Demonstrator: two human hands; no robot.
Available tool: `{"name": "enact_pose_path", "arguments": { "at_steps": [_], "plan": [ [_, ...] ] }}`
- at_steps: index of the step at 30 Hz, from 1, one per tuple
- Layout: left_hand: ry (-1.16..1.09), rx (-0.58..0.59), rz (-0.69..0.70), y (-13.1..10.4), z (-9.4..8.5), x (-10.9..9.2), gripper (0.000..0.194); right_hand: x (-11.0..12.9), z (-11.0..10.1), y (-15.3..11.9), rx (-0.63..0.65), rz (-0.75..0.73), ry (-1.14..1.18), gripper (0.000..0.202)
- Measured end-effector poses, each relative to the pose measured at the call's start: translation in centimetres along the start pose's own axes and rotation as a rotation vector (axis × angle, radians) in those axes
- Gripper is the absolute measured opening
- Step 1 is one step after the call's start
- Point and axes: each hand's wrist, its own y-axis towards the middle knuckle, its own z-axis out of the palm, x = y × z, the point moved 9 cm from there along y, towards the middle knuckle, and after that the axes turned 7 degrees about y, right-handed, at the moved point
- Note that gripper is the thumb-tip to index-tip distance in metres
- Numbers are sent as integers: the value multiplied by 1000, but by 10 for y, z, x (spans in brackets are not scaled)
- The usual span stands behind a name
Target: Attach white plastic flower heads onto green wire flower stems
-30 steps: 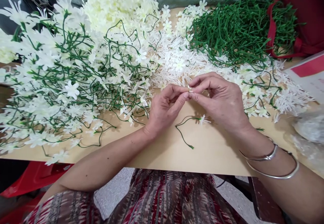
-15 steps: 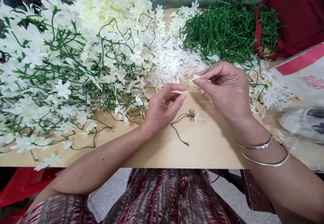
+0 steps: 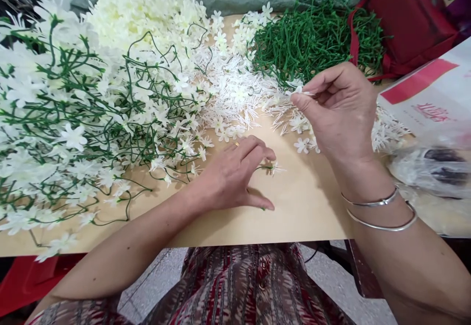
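My left hand (image 3: 235,175) lies low over the table, its thumb and fingers spread around a thin green artificial stem (image 3: 265,167). White stamens stick out of that stem's tip, and the hand hides most of its length. Raised farther right, my right hand (image 3: 342,109) pinches a small white artificial flower (image 3: 297,90) between thumb and fingertips. Below it, several loose white blossoms (image 3: 302,145) lie on the table. A heap of finished-looking white flowers on green stems (image 3: 99,104) spreads left of my left hand.
White stamens (image 3: 239,92) lie scattered mid-table. Behind are a mound of cream-white petals (image 3: 147,13) and a pile of green stems (image 3: 312,36). At right stand a red bag (image 3: 408,21), a white-and-pink bag (image 3: 419,89) and a clear plastic bundle (image 3: 430,173). The table's front edge (image 3: 294,239) is near me.
My left hand has moved down onto the green stem and opened wider. My right hand has lifted and moved slightly away, still pinching the white flower. The view has shifted a little.
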Motion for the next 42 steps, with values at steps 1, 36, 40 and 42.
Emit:
{"name": "enact_pose_path", "arguments": {
  "at_steps": [1,36,40,42],
  "plan": [
    [-27,23,60,0,-2,-6,68,1,2,-1,15,21,0,24],
    [-945,-399,-565,-14,22,76,30,-35,49,-33,499,530,206,26],
    [-982,-405,-547,-13,20,74,31,-30,54,-36,529,571,238,33],
    [-988,-391,-541,-11,20,73,32,-29,55,-37,523,579,254,35]
  ]
}}
